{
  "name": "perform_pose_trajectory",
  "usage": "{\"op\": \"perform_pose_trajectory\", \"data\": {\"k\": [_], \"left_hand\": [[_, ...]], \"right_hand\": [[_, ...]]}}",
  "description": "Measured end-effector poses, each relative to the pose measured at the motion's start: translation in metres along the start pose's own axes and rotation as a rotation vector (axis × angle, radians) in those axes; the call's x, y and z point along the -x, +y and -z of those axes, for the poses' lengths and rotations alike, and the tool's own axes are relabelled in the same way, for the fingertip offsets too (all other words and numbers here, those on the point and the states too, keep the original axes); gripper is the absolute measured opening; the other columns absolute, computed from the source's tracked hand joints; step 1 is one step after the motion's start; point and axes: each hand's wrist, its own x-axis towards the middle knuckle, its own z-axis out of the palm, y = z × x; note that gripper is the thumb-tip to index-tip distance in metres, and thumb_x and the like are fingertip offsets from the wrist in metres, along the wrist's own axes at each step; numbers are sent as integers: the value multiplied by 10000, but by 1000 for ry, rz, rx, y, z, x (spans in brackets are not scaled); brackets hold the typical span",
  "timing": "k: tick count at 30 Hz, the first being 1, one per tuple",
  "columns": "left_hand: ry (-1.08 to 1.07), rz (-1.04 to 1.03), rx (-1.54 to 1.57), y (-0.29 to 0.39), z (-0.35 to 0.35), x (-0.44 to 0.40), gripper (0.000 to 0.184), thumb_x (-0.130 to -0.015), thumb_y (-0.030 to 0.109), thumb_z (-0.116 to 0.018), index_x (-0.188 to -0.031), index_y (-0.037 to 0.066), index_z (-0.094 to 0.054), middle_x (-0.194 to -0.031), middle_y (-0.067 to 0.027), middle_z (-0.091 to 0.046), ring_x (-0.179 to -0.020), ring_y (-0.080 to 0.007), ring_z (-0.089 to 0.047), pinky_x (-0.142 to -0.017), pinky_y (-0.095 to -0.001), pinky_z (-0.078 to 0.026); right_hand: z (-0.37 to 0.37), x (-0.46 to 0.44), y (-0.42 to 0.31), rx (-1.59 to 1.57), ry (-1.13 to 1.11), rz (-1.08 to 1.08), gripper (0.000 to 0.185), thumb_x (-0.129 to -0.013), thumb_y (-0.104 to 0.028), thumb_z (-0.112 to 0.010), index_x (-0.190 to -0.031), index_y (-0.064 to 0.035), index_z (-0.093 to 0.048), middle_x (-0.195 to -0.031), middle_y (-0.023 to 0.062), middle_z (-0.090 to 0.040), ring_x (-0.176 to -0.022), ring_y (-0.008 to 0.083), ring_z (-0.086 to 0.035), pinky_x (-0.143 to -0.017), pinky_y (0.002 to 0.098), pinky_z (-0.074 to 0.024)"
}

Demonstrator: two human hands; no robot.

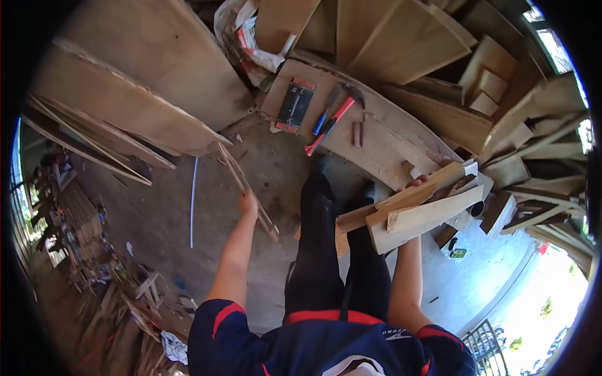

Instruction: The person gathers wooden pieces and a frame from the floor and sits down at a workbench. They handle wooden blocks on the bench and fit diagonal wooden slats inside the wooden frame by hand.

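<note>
My left hand (248,202) is closed around thin wooden strips (233,166), held at a slant over the floor. On the other side, a bundle of wooden boards (433,210) rests in my right hand (416,181). Its fingertips show over the far edge of the bundle, while the palm is hidden beneath. The boards are short, pale and of uneven widths, with one dark, rough-edged piece among them. Beyond my feet, a hammer (330,127) with a red and black handle lies on a long plank (385,147), beside a blue-handled tool (327,111).
A black and orange sanding block (296,105) and a small brown wood piece (358,134) lie on the plank. Large panels (150,62) lean at the left. Stacked boards (433,113) crowd the right. A white strip (194,202) and scrap wood (81,213) lie on the floor.
</note>
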Motion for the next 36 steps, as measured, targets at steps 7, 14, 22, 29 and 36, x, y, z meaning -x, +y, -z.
{"op": "perform_pose_trajectory", "data": {"k": [7,14,22,29,36], "left_hand": [[-79,35,393,69,-83,-77,455,-880,424,-501,-984,-19,-529,-804,-143,-588,-685,-315,-563,-688,-397,-475],[-361,106,814,185,-125,-91,477,-884,502,-507,-1057,59,-483,-901,-49,-530,-769,-154,-531,-708,-294,-439],[-343,-161,499,207,-109,-43,521,-862,436,-546,-1232,82,-445,-1174,-52,-534,-1038,-161,-522,-811,-324,-416],[-1568,-119,633,196,11,97,861,-730,262,-728,-1427,172,-230,-1348,-91,-395,-1215,-190,-414,-965,-328,-373],[-1171,187,659,95,36,102,1010,-579,314,-802,-1383,23,-266,-1334,-160,-415,-1224,-234,-422,-1006,-364,-360]], "right_hand": [[58,-62,87,135,74,-53,478,-957,-409,-366,-1361,-154,-343,-1256,103,-477,-1176,287,-466,-1011,628,-292],[77,-81,139,290,258,-301,489,-934,-438,-413,-1342,-170,-370,-1195,116,-521,-1109,288,-523,-956,608,-384],[100,-72,168,246,464,-591,588,-878,-483,-513,-1327,-125,-387,-1214,176,-513,-1090,325,-536,-910,644,-397],[106,-86,184,251,587,-913,731,-885,-586,-341,-1349,-21,-359,-1297,225,-462,-1151,387,-487,-988,466,-397],[136,-73,244,1151,647,-1105,766,-877,-672,-279,-1299,-61,-465,-1283,137,-502,-1159,261,-482,-1011,350,-335]]}}
